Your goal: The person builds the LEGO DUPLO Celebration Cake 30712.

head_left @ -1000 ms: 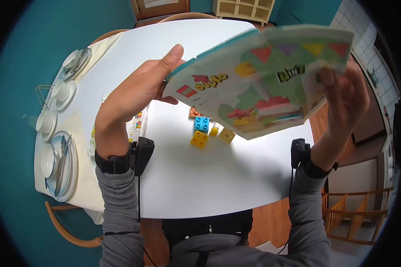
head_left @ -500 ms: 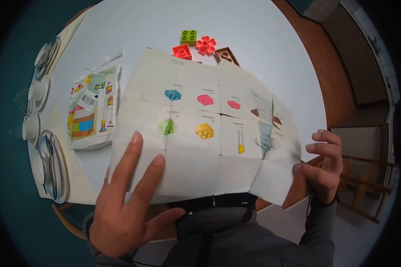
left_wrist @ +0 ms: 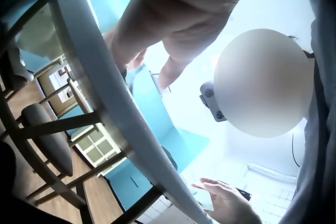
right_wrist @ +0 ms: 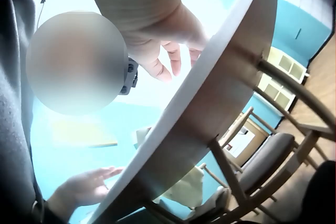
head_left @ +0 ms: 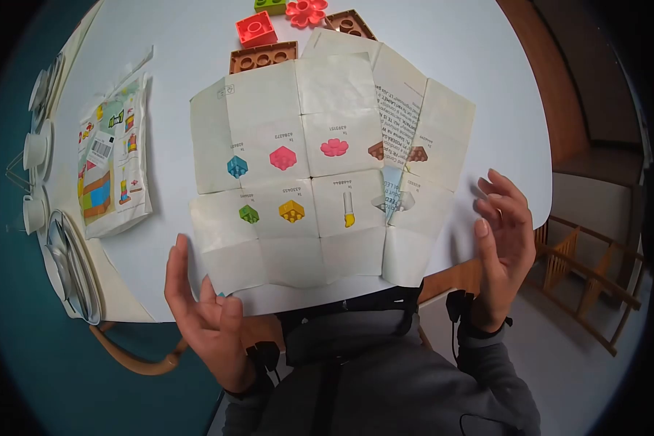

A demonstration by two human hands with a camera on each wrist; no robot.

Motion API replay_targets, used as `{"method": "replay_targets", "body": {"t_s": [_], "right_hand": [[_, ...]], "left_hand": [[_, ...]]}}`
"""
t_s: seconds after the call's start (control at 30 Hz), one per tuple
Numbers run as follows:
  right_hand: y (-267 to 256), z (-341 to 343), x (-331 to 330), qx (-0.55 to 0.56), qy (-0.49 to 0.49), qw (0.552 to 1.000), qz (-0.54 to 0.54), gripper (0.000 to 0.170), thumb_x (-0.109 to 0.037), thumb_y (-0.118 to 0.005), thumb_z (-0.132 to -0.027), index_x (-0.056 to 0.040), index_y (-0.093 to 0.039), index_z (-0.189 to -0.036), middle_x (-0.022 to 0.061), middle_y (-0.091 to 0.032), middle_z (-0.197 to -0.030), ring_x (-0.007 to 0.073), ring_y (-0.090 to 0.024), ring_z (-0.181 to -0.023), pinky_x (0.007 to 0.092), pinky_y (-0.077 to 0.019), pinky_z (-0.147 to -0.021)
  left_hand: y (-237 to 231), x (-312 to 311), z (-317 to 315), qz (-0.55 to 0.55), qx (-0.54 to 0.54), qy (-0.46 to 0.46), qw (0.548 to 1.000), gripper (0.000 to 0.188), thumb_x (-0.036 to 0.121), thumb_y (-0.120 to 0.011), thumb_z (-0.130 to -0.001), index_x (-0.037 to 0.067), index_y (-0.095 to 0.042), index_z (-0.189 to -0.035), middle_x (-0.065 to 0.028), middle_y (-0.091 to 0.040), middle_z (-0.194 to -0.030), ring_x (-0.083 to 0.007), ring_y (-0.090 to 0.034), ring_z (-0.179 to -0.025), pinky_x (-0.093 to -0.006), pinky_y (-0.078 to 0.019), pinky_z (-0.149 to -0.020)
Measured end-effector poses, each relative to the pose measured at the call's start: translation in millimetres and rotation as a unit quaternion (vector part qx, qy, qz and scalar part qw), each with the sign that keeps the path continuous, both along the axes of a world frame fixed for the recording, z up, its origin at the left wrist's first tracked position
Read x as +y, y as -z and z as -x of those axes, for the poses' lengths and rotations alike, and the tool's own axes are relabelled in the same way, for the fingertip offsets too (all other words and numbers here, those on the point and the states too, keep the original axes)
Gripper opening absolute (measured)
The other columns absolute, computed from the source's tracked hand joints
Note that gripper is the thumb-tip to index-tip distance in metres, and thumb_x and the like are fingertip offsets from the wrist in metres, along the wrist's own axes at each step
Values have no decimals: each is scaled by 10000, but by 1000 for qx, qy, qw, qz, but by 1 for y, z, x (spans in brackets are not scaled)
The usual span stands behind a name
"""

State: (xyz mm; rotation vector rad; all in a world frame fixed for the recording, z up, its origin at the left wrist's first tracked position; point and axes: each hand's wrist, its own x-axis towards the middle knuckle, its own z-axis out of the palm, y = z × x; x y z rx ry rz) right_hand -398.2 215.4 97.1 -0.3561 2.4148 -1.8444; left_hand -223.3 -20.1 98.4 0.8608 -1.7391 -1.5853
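A creased instruction sheet (head_left: 283, 247) lies spread over the front of the table, printed with pictures of coloured bricks. At its lower left corner is my left hand (head_left: 214, 334), fingers relaxed and fingertips right by the paper's edge. My right hand (head_left: 507, 251) hovers just off the sheet's right side with loosely bent fingers and nothing in them. Beyond the paper sit a brown brick (head_left: 264, 55), a red brick (head_left: 256, 29), a pink-red flower piece (head_left: 307, 11), a green brick (head_left: 270, 5) and another brown piece (head_left: 351, 24). The sheet partly covers the brown ones.
To the left lies a printed plastic bag (head_left: 116, 163) with a barcode label. Cups (head_left: 36, 151) and stacked plates (head_left: 87, 276) line the table's left side on a cream cloth. A wooden chair (head_left: 588, 272) stands to the right.
The booklet, first held up in both hands, came down opened out and now lies on the table, shifted away from the body. Both hands have drawn back to its sides.
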Motion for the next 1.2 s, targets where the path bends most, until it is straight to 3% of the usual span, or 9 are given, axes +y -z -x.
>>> {"method": "replay_targets", "body": {"t_s": [0.33,0.37,0.5,0.6,0.67,0.77,0.8,0.97,1.2], "right_hand": [[-24,-36,-52,157,-347,916,-125,955,-244,-898,-630,-35,-392,-1412,292,-386,-1451,472,-356,-1367,625,-250,-1069],[-28,-40,-58,163,-305,930,-120,779,-213,-835,-687,17,-488,-1346,248,-433,-1430,421,-420,-1339,621,-414,-951],[-17,-37,-53,193,-250,944,-99,776,-143,-791,-750,61,-401,-1389,321,-405,-1417,469,-412,-1325,596,-409,-981],[21,-31,-48,204,-129,958,158,668,-90,-601,-935,92,-226,-1457,358,-273,-1476,406,-364,-1366,433,-317,-1112],[-24,-37,-35,-138,22,931,337,588,-77,-530,-967,70,-243,-1458,306,-316,-1480,350,-393,-1357,419,-324,-1105],[-1,-32,-16,-13,126,991,41,437,28,-454,-969,38,-383,-1400,196,-392,-1456,272,-438,-1310,398,-343,-1103],[10,-29,-19,23,126,959,253,416,48,-514,-954,57,-426,-1359,152,-503,-1353,232,-539,-1192,386,-468,-998],[15,-8,0,108,150,968,171,648,-54,-536,-896,37,-262,-1476,162,-436,-1416,230,-492,-1254,363,-412,-1036],[21,-3,7,67,171,964,193,625,-82,-480,-903,26,-263,-1479,173,-345,-1485,259,-431,-1325,382,-365,-1093]], "left_hand": [[-39,35,14,4,31,-3,1000,667,-25,-687,-816,-68,-346,-1389,-317,-560,-1241,-318,-567,-1181,-430,-429,-1035],[-39,39,18,64,87,48,993,623,-46,-679,-814,-68,-377,-1359,-327,-570,-1224,-325,-608,-1107,-436,-487,-960],[-70,36,53,75,54,375,922,458,-29,-706,-786,0,-572,-1223,-370,-588,-1172,-351,-687,-907,-373,-561,-756],[-61,65,77,186,174,352,901,506,83,-801,-743,-55,-540,-1154,-341,-635,-1068,-384,-684,-906,-418,-555,-767],[-65,72,83,205,128,346,907,394,89,-796,-744,-21,-594,-1064,-389,-623,-1035,-421,-693,-856,-424,-564,-732],[-51,57,80,259,27,327,909,469,166,-779,-765,15,-587,-1165,-334,-534,-1275,-425,-586,-1129,-468,-489,-911],[-50,49,79,297,-32,302,905,469,170,-763,-779,12,-581,-1182,-310,-491,-1347,-423,-525,-1226,-485,-436,-997],[-19,29,68,233,-148,117,954,524,97,-742,-810,26,-491,-1264,-247,-435,-1401,-361,-443,-1282,-425,-368,-1040],[-14,31,71,172,-145,245,943,393,56,-673,-853,17,-529,-1217,-247,-477,-1345,-353,-472,-1265,-400,-396,-1017]]}}
